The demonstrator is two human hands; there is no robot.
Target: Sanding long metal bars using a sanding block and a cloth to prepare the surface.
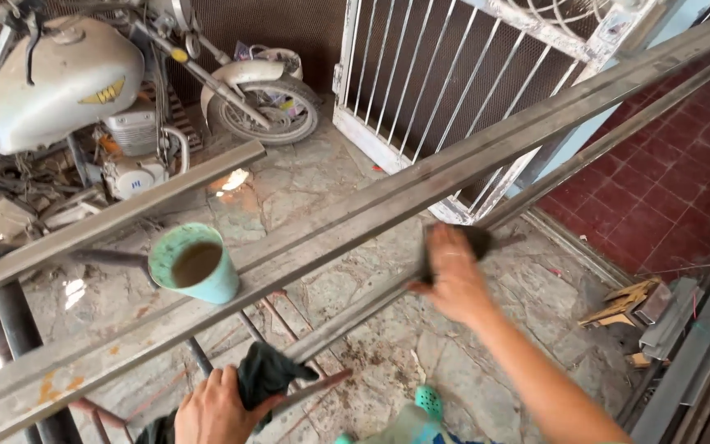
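Bar (pixel 355 316) is steadied w/ left hand (pixel 217 409) fingers clenched on cloth (pixel 266 374), while right hand (pixel 454 275) fingers are pressed flat on pad (pixel 480 238) (dark, abrasive?).

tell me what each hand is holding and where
Left hand grips a dark rag bunched around the near end of a metal bar. Right hand presses a dark pad on it.

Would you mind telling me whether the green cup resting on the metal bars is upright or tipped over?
Upright. The green cup stands on the long metal bar with its mouth facing up, and brownish liquid shows inside.
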